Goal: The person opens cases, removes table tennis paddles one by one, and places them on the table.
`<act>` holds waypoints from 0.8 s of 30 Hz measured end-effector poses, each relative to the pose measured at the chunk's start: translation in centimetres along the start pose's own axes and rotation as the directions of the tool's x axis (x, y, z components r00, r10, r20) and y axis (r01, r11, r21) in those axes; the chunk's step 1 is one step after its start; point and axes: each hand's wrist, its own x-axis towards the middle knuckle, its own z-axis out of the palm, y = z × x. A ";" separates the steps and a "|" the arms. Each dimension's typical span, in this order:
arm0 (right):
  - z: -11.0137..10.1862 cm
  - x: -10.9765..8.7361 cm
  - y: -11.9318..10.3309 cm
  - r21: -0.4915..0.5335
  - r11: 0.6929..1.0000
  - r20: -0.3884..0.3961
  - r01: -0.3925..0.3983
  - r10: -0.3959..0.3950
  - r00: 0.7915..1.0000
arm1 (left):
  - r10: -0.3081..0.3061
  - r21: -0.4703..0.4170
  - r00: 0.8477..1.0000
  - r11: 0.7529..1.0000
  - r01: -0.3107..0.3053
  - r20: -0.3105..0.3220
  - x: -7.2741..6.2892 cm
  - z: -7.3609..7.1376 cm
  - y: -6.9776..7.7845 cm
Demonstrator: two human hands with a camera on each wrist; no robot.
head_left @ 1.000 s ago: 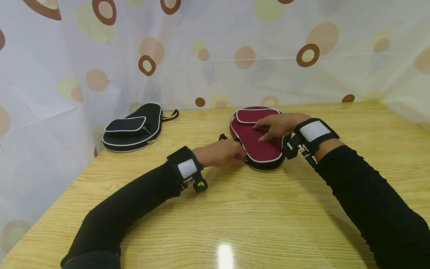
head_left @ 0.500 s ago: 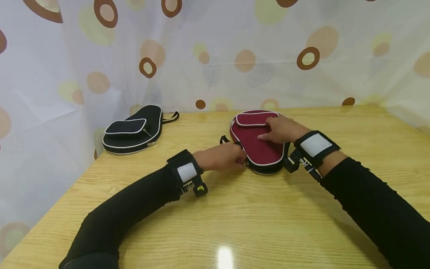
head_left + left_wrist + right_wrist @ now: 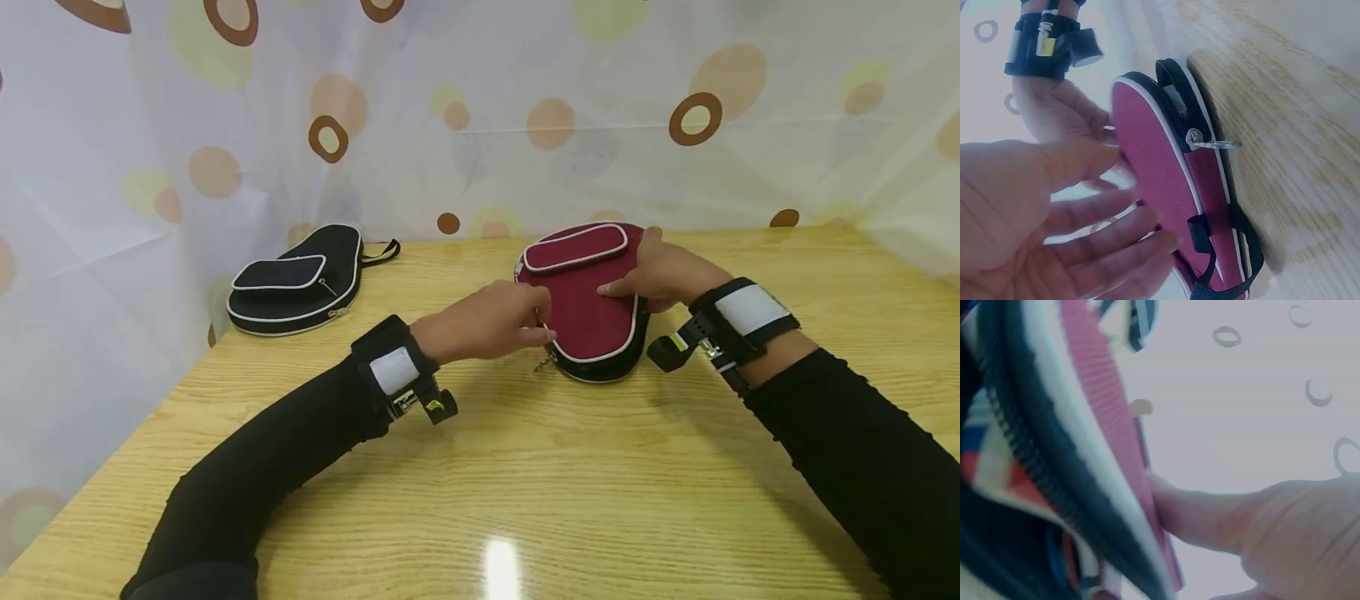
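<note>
A red paddle-shaped zip case (image 3: 581, 312) with white piping and a front pocket (image 3: 576, 247) lies toward the back of the table. My right hand (image 3: 670, 271) grips its right edge, the thumb (image 3: 1204, 515) pressed on the red face. Over the case's left edge, my left hand (image 3: 487, 321) is held with loose fingers, seen beside the red face in the left wrist view. A metal zipper pull (image 3: 1216, 144) hangs at the side, where the zipper is partly undone. Through that gap, the right wrist view shows striped, coloured contents (image 3: 997, 456). A black strap (image 3: 1254, 250) loops from the side.
A black case (image 3: 296, 283) of the same shape, with a pocket and a strap loop, lies at the back left of the wooden table (image 3: 450, 483). A patterned curtain (image 3: 480, 108) hangs close behind both cases.
My left hand has let go of the zipper pull and risen slightly. My right hand has slid from the case's top face to its right edge, and the case has turned and tilted a little.
</note>
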 end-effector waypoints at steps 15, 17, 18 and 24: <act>0.7 -2.0 -6.3 -0.007 0.895 -0.064 0.447 -0.446 0.893 | -0.217 -0.260 0.886 0.959 0.115 -0.410 -0.2 -1.0 0.2; 1.5 -1.7 -6.4 0.014 0.852 -0.035 0.524 -0.523 0.851 | -0.251 -0.267 0.860 0.953 0.141 -0.443 -0.4 -1.4 0.1; 1.8 -1.5 -6.3 0.020 0.836 -0.018 0.549 -0.549 0.836 | -0.267 -0.266 0.847 0.951 0.155 -0.459 -0.5 -1.6 0.1; 4.0 -0.2 -5.6 -0.008 0.802 0.168 0.597 -0.588 0.791 | -0.329 -0.195 0.795 0.944 0.265 -0.510 -1.2 -2.6 -0.9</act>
